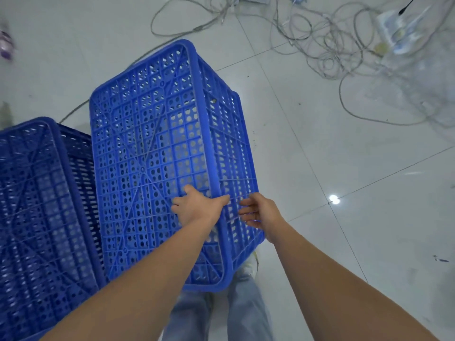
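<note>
- While the person stands looking down, the pale tiled floor (320,143) fills most of the view, with a bright light spot (333,198) mirrored on one tile.
- Blue crate (147,134): perforated plastic, turned so its gridded base faces up at the camera. It is tilted, with the far end toward the top of the view and the near end over the person's legs. No lettering can be made out on the base or side wall.
- Second blue crate (37,205): same make, also base up, close against the first one's left side and cut off by the picture's edge.
- Grey cables (332,45): a loose tangle on the floor, top right, well apart from both crates.
- Light blue trousers (246,311) and a pale shoe (251,262) show below the crate's near end.
- Printed packet (398,30) among the cables: its print is too blurred to read.
- Left hand (197,207): palm on the crate's base near its right edge, thumb stretched onto the edge rib. I cannot tell whether the fingertips hook the holes.
- Right hand (261,212): fingers extended and loose, tips touching the crate's side wall, gripping nothing.
</note>
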Demonstrator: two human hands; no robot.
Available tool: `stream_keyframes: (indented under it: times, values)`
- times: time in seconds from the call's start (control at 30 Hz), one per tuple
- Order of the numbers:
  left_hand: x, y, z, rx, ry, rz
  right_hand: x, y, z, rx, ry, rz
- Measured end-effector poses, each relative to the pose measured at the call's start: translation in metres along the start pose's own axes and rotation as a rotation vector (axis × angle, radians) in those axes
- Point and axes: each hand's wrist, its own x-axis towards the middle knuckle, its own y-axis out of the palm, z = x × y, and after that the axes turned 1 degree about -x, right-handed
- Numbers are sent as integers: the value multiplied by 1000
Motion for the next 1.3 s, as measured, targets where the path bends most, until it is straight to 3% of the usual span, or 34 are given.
stream_keyframes:
  times: [0.23,0.4,0.7,1.0,1.17,1.3]
  values:
    - [-5,-20,7,-88,46,60,-1,-6,-4,-9,55,-105]
    - [-4,-27,17,-316,82,119,1,-21,-9,-2,44,-189]
    - [-3,-52,59,-563,120,241,11,-56,5,-285,-136,-606]
    - [40,-49,105,-774,58,384,27,-57,18,-491,-92,-558]
    - [55,-35,118,-960,-54,354,19,-42,13,-686,-197,-627]
    - [69,-34,129,-1045,-163,329,11,-33,8,-856,-157,-606]
